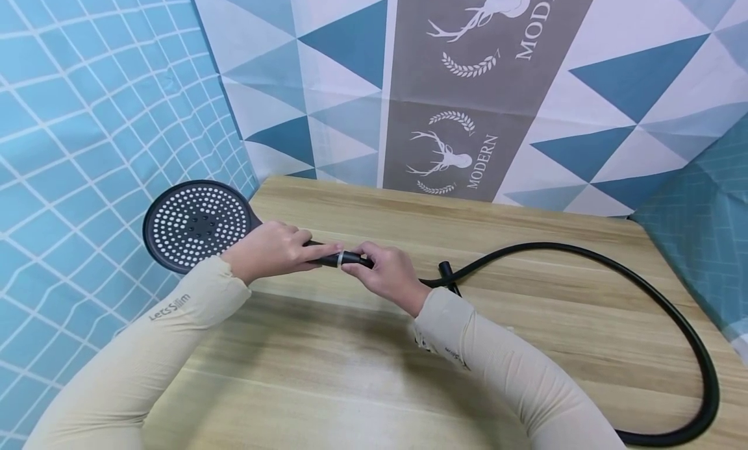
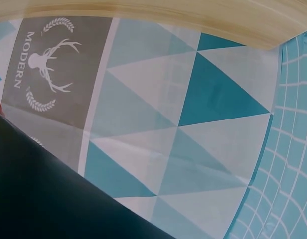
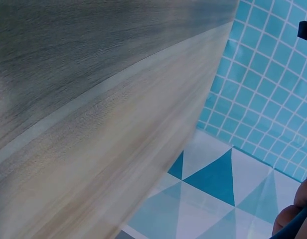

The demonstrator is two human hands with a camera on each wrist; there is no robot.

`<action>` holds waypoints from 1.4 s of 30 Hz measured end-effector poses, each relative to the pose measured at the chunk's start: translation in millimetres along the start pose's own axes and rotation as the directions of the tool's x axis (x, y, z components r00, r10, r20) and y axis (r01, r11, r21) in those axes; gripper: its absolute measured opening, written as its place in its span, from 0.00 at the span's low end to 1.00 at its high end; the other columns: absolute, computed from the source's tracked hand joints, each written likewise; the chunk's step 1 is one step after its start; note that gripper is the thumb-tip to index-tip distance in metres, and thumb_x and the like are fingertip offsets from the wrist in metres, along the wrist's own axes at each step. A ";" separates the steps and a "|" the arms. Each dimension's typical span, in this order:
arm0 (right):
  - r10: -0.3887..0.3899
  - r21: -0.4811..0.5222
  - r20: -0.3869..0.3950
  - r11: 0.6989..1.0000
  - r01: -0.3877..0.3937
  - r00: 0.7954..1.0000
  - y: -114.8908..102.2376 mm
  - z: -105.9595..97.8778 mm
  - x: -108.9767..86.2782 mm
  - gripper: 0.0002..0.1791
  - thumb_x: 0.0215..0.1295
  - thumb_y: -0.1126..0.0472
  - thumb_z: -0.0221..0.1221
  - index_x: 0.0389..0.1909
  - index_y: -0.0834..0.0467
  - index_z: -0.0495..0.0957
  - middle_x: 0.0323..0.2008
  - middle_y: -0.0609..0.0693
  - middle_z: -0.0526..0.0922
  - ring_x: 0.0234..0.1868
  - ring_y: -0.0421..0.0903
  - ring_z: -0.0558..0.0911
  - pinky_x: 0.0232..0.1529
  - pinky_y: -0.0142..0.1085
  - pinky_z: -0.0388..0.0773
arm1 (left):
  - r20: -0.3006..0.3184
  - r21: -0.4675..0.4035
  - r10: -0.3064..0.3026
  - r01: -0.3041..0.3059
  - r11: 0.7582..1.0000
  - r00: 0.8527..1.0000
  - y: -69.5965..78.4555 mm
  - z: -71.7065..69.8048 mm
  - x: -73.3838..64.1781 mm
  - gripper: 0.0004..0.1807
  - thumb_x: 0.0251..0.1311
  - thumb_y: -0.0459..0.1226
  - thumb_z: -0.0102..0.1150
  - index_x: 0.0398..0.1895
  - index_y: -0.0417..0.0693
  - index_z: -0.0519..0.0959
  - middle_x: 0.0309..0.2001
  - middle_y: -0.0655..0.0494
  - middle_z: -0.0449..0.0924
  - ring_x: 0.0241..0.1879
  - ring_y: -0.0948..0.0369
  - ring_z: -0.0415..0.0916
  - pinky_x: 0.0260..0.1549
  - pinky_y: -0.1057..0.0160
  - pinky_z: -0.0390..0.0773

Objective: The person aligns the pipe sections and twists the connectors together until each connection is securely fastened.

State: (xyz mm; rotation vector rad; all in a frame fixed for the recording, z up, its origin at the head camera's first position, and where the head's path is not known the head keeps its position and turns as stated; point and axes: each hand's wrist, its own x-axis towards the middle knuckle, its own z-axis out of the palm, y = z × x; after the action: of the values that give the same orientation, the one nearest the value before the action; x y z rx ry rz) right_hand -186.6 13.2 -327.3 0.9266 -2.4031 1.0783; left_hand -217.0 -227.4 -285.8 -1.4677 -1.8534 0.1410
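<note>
A black handheld shower head (image 1: 201, 226) with a round face of white nozzles is at the left in the head view. My left hand (image 1: 271, 250) grips its handle, with the index finger stretched along it towards a pale ring (image 1: 341, 259). Just past that ring, my right hand (image 1: 387, 273) pinches the black hose end at the handle's tip. From there the black hose (image 1: 637, 278) loops out over the table to the right. A dark surface (image 2: 54, 194) fills the lower left of the left wrist view. Fingers (image 3: 304, 191) show at the right wrist view's edge.
A small black cylindrical piece (image 1: 447, 271) lies by the hose, partly behind it. The wooden table (image 1: 327, 372) meets a triangle-patterned wall (image 1: 345, 41) at the back, with blue tile-patterned sheets (image 1: 87, 112) at the left and right.
</note>
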 end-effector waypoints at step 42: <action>0.058 -0.058 0.102 0.997 -0.052 0.993 -2.0 1.0 8.9 0.12 0.66 0.55 0.61 0.39 0.61 0.82 0.15 0.44 0.72 0.14 0.35 0.65 0.18 0.29 0.62 | 0.036 -0.016 0.014 -0.014 1.000 0.999 -6.4 -2.9 -3.4 0.16 0.74 0.46 0.43 0.53 0.55 0.80 0.17 0.52 0.66 0.10 0.63 0.55 0.07 0.65 0.59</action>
State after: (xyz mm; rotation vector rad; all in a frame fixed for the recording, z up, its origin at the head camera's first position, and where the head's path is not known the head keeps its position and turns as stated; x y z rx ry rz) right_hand -191.7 7.7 -322.1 0.9238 -2.5436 1.0002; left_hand -220.1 -233.6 -282.0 -1.4979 -1.8774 0.1614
